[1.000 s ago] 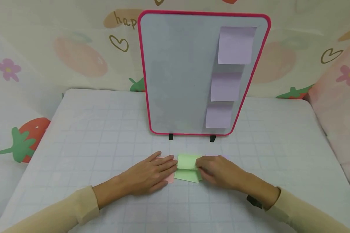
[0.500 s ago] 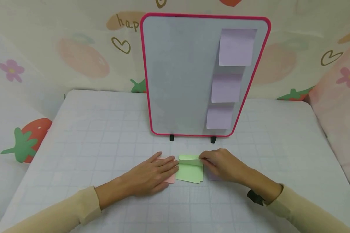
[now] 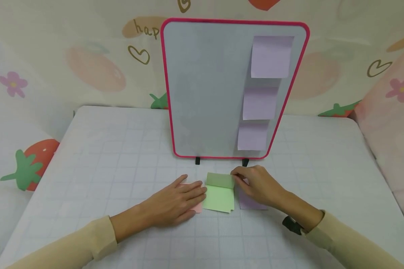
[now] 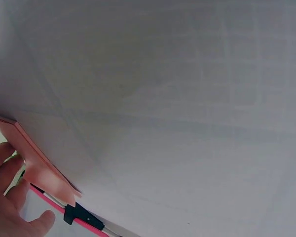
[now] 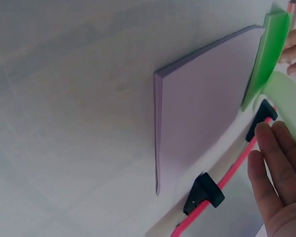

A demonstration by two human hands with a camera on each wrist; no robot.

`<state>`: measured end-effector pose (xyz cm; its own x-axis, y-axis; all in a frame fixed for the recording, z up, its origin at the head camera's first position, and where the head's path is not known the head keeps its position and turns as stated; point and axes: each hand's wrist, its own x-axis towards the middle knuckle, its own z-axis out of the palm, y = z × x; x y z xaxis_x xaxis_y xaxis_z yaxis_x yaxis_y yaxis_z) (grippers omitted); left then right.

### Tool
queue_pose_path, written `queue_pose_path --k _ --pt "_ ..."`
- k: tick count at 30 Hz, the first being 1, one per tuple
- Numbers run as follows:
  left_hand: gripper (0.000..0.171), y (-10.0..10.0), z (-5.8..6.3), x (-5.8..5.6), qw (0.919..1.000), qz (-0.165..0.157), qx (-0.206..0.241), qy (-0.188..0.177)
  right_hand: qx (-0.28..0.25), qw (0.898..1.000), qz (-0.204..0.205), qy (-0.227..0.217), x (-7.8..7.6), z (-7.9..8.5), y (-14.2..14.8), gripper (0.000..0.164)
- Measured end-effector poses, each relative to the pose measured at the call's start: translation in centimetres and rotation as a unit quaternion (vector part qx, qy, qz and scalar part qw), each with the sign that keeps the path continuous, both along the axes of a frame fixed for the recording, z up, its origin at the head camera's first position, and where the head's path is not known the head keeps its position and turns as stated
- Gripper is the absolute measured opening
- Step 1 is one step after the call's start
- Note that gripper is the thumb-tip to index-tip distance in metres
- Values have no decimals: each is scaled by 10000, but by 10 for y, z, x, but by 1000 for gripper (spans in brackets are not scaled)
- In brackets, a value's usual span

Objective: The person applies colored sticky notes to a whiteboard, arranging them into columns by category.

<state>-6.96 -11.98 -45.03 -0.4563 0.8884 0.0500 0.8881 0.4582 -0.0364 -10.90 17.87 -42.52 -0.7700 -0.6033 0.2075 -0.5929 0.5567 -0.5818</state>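
Observation:
My left hand (image 3: pixel 175 201) lies flat over the pink sticky-note pad (image 4: pixel 39 165), its fingertips at the left edge of the green pad (image 3: pixel 219 200). The right hand (image 3: pixel 257 186) pinches the right corner of the top green sticky note (image 3: pixel 219 181). That sheet is folded up and back, with its underside showing and its far end raised beyond the pad. Under and beside the right hand lies a purple sticky-note pad (image 3: pixel 252 203), seen larger in the right wrist view.
A whiteboard (image 3: pixel 205 89) with a pink frame stands behind the pads on black feet (image 3: pixel 197 160). Three purple notes (image 3: pixel 260 104) hang in a column on its right side. A pale gridded cloth (image 3: pixel 121 149) covers the table.
The right hand has moved away toward the whiteboard, drawing the green note's free edge up and back from the pad. More of the purple pad shows. The left hand stays put.

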Motion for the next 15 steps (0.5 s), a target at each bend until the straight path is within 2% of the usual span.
queue_pose_path --k 3,11,15 --pt "52 1 1 0 9999 -43 -72 63 -12 10000 -50 17 -1 2 0 8" --pt "52 5 6 0 9997 9 -230 -111 -173 9997 -102 110 -4 8 3 9" --pt "53 5 6 0 9995 19 -288 -86 -287 9995 -67 121 -5 12 4 9"
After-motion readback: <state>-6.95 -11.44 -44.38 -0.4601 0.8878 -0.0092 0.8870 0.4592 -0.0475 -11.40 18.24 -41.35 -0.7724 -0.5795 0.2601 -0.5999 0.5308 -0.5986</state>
